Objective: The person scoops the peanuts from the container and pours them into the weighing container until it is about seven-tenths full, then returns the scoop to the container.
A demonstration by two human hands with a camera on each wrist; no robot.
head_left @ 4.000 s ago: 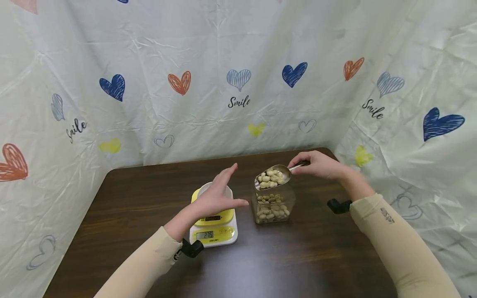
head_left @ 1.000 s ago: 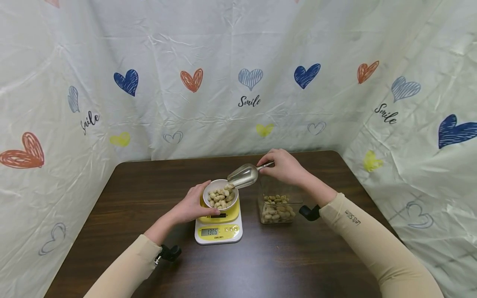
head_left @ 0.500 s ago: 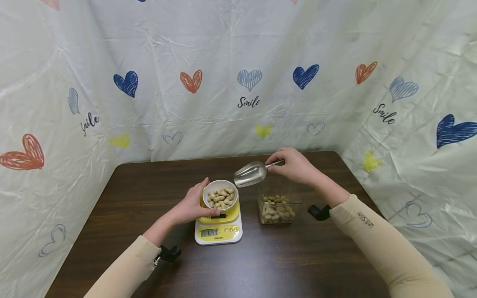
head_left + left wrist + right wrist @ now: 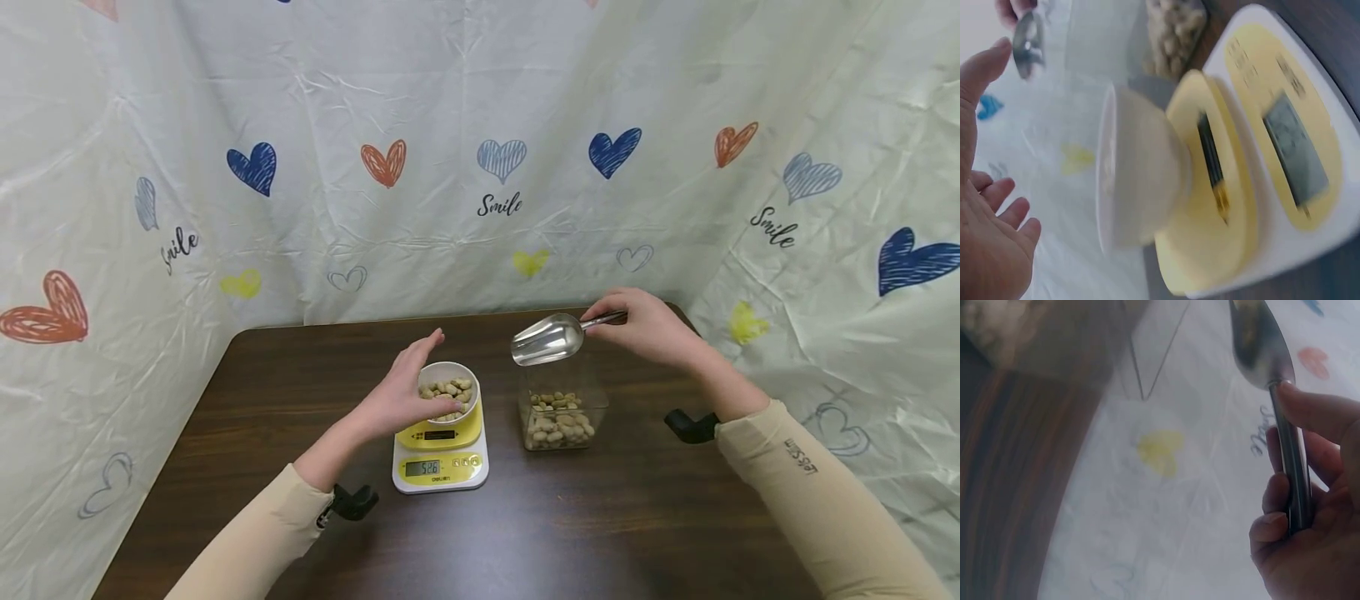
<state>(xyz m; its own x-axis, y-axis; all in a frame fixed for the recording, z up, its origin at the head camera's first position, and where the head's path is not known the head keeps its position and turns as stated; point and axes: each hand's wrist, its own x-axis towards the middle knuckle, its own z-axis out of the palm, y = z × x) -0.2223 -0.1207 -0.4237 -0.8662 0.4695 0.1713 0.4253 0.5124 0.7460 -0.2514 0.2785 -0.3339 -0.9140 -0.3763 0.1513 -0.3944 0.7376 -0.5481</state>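
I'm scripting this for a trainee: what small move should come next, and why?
I would probably lower the scoop into the clear container. The scoop looks empty, the right hand holds it by its handle above the container, and peanuts lie inside, ready for another scoopful if the bowl needs more.

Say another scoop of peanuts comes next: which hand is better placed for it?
The right hand, most likely. It grips the metal scoop by its handle, close to the clear container of peanuts. The left hand holds nothing and is beside the white bowl on the scale.
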